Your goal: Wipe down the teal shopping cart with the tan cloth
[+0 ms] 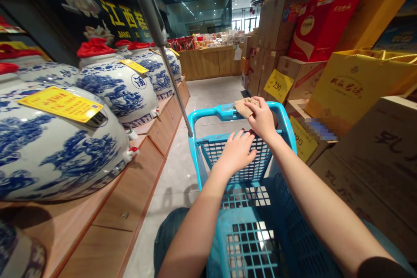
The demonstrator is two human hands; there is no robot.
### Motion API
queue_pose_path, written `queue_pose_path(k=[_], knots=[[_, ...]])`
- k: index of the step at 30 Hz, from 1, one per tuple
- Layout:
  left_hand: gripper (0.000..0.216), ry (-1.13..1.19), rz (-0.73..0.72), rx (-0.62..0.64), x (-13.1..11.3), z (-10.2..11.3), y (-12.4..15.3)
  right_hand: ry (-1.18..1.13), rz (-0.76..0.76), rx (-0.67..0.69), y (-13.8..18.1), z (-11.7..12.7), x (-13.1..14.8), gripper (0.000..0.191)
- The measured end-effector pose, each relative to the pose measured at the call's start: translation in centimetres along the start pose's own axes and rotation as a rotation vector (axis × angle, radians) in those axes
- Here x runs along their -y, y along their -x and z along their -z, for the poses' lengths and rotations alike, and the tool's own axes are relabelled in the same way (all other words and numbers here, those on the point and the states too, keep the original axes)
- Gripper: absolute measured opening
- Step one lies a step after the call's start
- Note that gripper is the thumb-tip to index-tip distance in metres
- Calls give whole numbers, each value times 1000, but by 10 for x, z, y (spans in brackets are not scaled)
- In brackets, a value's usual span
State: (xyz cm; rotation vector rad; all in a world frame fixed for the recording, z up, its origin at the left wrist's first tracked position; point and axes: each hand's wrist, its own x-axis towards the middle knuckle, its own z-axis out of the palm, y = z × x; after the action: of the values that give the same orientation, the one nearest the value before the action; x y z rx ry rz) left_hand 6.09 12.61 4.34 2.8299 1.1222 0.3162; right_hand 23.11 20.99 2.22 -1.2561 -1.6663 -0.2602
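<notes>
Shop aisle, tiled floor [208, 95].
A brown cloth [245, 106] is gripped by the right hand [262, 118] on the cart [224, 113]; the left hand [236, 152] is laid flat.

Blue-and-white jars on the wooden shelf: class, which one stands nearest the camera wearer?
The big jar at the left edge, with the yellow label across its top. It looms largest; the other jars line up behind it, red-capped and shrinking down the aisle.

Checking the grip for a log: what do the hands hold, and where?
The right hand presses a brown cloth from above onto the blue cart rim. The left hand holds nothing, resting on the cart's mesh.
</notes>
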Motion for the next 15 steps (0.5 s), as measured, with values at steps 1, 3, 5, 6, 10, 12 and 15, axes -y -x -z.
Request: queue_pose_path(k=[1,3,5,6,10,12,15], knots=[[46,-1,-7,0,-1,1,0,-32,62,18,0,-2,2,42],[43,1,-20,1,-1,2,-1,-110,191,72,-1,-4,5,41],[45,7,-21,2,-1,2,0,-164,229,98,-2,-3,3,39],[48,10,-16,3,-1,2,0,-169,201,86,-3,-1,0,38],[57,19,10,30,0,1,0,-73,-39,-24,-3,7,-9,35],[56,25,9,34,0,1,0,-53,-70,-26,-2,6,-6,35],[55,32,7,35,1,1,-1,-104,16,13,-1,4,0,35]])
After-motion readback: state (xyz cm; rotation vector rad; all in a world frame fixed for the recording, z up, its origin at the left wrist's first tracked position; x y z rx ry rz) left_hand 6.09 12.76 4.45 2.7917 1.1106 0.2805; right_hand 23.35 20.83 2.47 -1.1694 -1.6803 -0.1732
